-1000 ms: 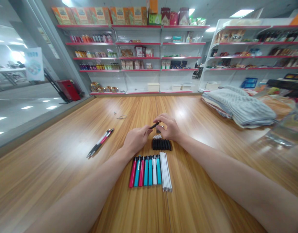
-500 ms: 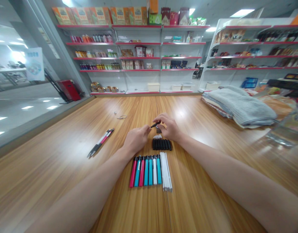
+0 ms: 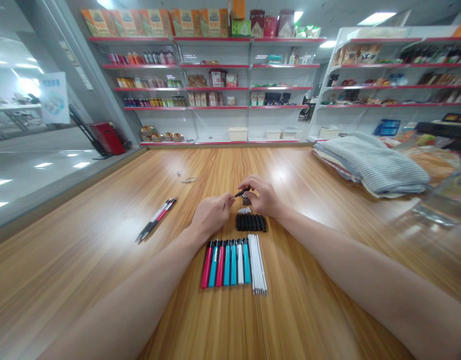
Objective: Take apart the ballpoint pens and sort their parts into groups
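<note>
My right hand (image 3: 263,196) pinches a black pen grip (image 3: 242,192), which tilts down to the left above the table. At the grip's lower left end, the fingertips of my left hand (image 3: 212,214) are pressed together; whatever small part they hold is hidden. Just below my hands lie a few small white pen tips (image 3: 244,210) and a row of black pen grips (image 3: 251,222). Small springs (image 3: 247,201) show partly beneath my right fingers. Closer to me are several red, blue and white pen barrels (image 3: 225,263) side by side, with white refills (image 3: 257,265) along their right.
Two or so whole pens (image 3: 155,220) lie to the left on the wooden table (image 3: 102,280). A thin ring-shaped strip (image 3: 189,180) sits farther back. Folded striped cloth (image 3: 376,162) and a clear container (image 3: 446,195) occupy the right side. Stocked shelves (image 3: 215,88) stand behind the table.
Both hands stay almost in place around the black pen grip, with only a tiny shift. The parts on the table lie as before.
</note>
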A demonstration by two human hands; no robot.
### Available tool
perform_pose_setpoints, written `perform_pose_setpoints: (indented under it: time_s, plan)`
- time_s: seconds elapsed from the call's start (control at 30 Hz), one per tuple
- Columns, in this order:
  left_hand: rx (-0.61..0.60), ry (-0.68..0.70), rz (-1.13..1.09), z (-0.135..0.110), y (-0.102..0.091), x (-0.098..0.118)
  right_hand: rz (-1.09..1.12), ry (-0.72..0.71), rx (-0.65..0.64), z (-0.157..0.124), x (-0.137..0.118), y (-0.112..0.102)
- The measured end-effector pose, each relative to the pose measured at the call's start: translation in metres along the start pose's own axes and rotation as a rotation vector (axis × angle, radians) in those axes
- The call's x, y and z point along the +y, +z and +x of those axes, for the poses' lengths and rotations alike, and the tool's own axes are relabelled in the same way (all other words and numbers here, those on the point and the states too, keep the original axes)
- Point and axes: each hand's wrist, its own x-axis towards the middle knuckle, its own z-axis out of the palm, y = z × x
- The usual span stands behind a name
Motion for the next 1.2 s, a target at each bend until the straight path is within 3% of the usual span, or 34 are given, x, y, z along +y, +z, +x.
perform_pose_setpoints:
  time_s: [0.3, 0.7, 0.8, 0.9, 1.2]
  plan:
    - [0.009, -0.055, 0.017, 0.001, 0.001, -0.001, -0.044, 0.119, 0.130, -0.001, 0.008, 0.000]
    - [0.000, -0.058, 0.028, 0.000, 0.001, -0.003, -0.150, 0.550, 0.356, -0.004, 0.037, -0.008]
    - [-0.008, -0.072, 0.037, 0.000, 0.001, -0.003, -0.236, 0.630, 0.333, -0.006, 0.044, -0.012]
    - [-0.006, -0.075, 0.035, 0.000, 0.002, -0.004, -0.320, 0.689, 0.232, -0.008, 0.048, -0.012]
    - [-0.008, -0.076, 0.034, 0.000, 0.003, -0.005, -0.349, 0.681, 0.180, -0.012, 0.053, -0.013]
